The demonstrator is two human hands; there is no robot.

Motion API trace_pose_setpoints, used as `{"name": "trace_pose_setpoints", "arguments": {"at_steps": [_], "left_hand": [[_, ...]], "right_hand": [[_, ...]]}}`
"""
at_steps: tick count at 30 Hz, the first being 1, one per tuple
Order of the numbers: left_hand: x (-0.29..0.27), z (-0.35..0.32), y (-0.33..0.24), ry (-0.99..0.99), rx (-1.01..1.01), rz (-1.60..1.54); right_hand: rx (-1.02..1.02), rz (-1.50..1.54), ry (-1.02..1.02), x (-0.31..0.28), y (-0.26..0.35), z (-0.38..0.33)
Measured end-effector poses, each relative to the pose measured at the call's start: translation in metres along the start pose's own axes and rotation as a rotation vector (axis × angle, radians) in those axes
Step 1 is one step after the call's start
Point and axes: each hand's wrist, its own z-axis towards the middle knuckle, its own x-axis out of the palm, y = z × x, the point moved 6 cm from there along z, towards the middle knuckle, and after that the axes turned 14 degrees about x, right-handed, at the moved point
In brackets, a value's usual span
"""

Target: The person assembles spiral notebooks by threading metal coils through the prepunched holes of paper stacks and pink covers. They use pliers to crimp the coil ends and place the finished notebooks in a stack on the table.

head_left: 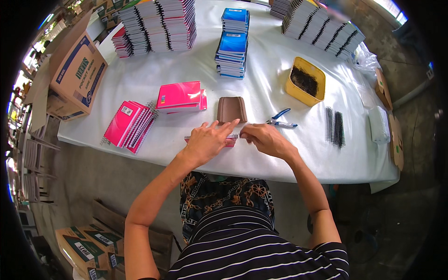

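My left hand [207,140] lies flat on a pink notebook [229,142] at the near edge of the white table [154,144], fingers pointing right. My right hand [265,138] pinches the notebook's right end, where the binding edge sits. A brown curved holder [232,109] stands just beyond my hands. Blue-handled pliers [281,122] lie right of it, close to my right hand.
Pink notebooks are fanned [129,126] and stacked [181,96] to the left. Blue notebook stacks [232,55] and grey stacks [158,24] sit farther back. A yellow tub [305,81] holds dark pieces. Black spiral wires [334,126] lie right. Cardboard boxes [74,74] stand left.
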Motion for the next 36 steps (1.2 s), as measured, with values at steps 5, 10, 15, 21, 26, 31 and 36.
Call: {"name": "trace_pose_setpoints", "arguments": {"at_steps": [5, 10, 15, 21, 26, 31, 36], "left_hand": [[-0.004, -0.007, -0.006, 0.113, -0.052, -0.146], [-0.002, 0.004, -0.007, 0.321, 0.044, -0.165], [-0.013, -0.012, 0.007, 0.11, -0.071, -0.05], [-0.006, -0.016, 0.025, 0.26, -0.209, -0.212], [-0.004, -0.014, 0.034, 0.219, -0.162, -0.24], [-0.007, -0.011, 0.038, 0.297, -0.174, -0.252], [0.003, -0.011, 0.044, 0.404, -0.197, -0.271]], "right_hand": [[0.265, 0.151, 0.347, 0.002, 0.014, 0.014], [-0.135, -0.352, -0.16, -0.016, -0.033, 0.066], [-0.007, -0.265, 0.079, -0.014, -0.045, 0.093], [0.129, 0.131, 0.727, -0.019, -0.024, 0.052], [-0.086, 0.322, 0.62, -0.034, -0.024, 0.057], [-0.111, 0.423, 0.634, -0.031, -0.033, 0.057], [0.065, 0.22, 0.511, -0.021, -0.033, 0.063]]}}
